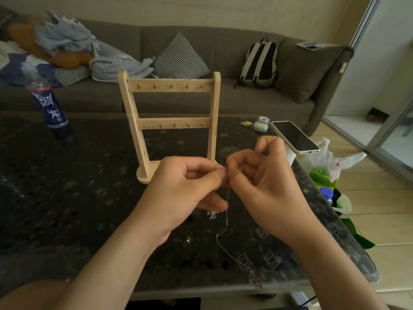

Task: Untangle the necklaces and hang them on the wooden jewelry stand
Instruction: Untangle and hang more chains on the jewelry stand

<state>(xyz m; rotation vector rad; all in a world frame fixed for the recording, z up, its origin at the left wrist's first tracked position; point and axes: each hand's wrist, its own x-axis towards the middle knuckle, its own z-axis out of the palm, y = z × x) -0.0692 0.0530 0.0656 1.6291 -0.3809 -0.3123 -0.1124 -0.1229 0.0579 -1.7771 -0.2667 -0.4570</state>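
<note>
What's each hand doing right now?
Left hand: pinching the necklace chain.
Right hand: pinching the same chain.

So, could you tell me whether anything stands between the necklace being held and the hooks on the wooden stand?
Nothing visible does. The left hand and right hand pinch the necklace in front of the wooden stand, whose hooks are all bare. The bottle and phone sit off to the sides.

The bottle [51, 109] carries white lettering too stylised to read.
</note>
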